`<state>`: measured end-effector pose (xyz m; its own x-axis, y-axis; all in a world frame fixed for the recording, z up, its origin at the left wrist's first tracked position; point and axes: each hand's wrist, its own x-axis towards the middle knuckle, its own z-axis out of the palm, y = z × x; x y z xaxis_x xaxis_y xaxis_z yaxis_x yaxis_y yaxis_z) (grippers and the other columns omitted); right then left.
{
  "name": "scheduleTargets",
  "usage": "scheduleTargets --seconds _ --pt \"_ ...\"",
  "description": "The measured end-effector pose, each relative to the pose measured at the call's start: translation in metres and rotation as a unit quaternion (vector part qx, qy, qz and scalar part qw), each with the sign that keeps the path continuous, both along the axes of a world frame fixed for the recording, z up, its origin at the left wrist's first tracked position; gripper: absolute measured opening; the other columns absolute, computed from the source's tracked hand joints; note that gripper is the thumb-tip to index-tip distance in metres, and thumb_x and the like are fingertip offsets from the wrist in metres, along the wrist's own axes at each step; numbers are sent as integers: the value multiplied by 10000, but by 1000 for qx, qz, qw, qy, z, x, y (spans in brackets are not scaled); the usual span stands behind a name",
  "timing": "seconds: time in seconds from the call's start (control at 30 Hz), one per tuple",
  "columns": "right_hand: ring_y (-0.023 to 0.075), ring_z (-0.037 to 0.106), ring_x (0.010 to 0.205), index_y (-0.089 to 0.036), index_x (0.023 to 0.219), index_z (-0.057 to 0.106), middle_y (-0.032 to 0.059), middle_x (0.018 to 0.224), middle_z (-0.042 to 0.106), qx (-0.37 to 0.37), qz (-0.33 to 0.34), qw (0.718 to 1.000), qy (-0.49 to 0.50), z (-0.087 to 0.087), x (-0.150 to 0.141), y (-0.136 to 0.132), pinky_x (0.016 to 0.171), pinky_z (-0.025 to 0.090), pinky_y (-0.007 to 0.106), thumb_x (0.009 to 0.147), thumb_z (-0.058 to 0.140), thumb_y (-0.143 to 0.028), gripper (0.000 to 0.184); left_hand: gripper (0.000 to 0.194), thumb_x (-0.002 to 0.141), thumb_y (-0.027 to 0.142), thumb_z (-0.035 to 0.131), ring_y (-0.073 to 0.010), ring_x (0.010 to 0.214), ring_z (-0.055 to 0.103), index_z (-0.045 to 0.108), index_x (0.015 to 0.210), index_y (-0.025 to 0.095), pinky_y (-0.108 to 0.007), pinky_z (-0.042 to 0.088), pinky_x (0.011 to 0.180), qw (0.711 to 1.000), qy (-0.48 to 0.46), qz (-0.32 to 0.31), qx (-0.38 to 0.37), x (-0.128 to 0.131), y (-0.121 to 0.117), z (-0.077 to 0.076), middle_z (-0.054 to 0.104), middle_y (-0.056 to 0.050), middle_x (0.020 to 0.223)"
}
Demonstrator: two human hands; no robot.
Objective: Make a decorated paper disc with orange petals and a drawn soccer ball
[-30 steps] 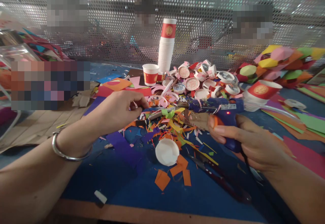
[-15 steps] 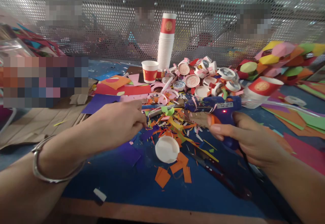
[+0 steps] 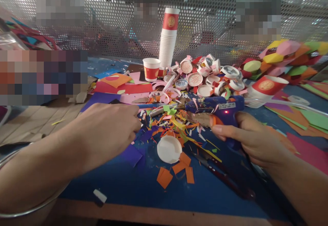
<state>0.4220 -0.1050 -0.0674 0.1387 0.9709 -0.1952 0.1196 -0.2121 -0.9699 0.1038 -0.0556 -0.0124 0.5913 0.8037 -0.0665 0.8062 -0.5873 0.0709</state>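
Observation:
My right hand (image 3: pixel 246 133) is wrapped round the grip of a blue hot glue gun (image 3: pixel 217 105), fingers at its orange trigger. The gun's red light is lit, its nozzle points left, and a clear glue stick (image 3: pixel 294 104) sticks out behind. My left hand (image 3: pixel 120 125) is closed, knuckles up, left of the nozzle; anything inside its fingers is hidden. A slim blue rod-like thing (image 3: pixel 151 105) shows just past these fingers; I cannot tell whether they touch it. Between and below my hands lies a white round paper disc or lid (image 3: pixel 169 149), beside orange paper pieces (image 3: pixel 164 178).
Scissors (image 3: pixel 222 176) lie in front of my right hand. Paper scraps (image 3: pixel 176 127) cover the middle. Behind stand a cup stack (image 3: pixel 167 48), a red-and-white paper cup (image 3: pixel 151 70), cut cup bottoms (image 3: pixel 194 79) and a tilted cup (image 3: pixel 268 89). Cardboard (image 3: pixel 38 127) lies left. Perforated metal (image 3: pixel 115 24) rises behind.
My left hand has drawn slightly left and nearer to me, away from the nozzle. My right hand and the glue gun have hardly moved.

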Motion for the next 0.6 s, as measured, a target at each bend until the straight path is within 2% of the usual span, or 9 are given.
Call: scheduleTargets --seconds 0.1,0.3,0.4,0.53,0.6 --pt "197 697 641 -246 850 756 -22 705 737 7 9 1000 3 1 1 0 523 586 246 537 938 -327 371 144 810 163 619 -243 695 634 699 730 251 -373 320 593 995 96 8 -2 2 3 2 710 -77 845" --pt "228 721 743 -234 934 788 13 843 800 31 26 999 -29 1 1 0 596 607 274 583 910 -346 388 122 832 184 548 -207 653 622 644 803 254 -349 340 592 998 54 -30 -18 -3 16 -5 709 -40 783" --pt "240 724 746 -240 957 787 17 840 801 33 25 999 -25 1 1 -1 586 604 287 583 906 -338 404 173 847 184 513 -216 688 639 671 846 254 -343 336 590 996 85 -17 -14 -3 18 -4 717 -51 819" --pt "223 700 692 -246 893 776 1 762 771 39 24 999 -12 3 -1 -2 552 583 272 558 906 -315 366 347 868 180 482 -247 698 659 719 1093 295 -348 299 569 993 117 -7 12 -2 15 -2 748 -74 891" --pt "203 680 656 -239 853 763 -9 735 755 38 17 999 -12 3 -1 -2 535 569 256 549 907 -304 342 371 903 205 457 -252 687 661 724 1138 311 -350 287 568 994 108 -15 27 -4 15 -3 748 -80 888"
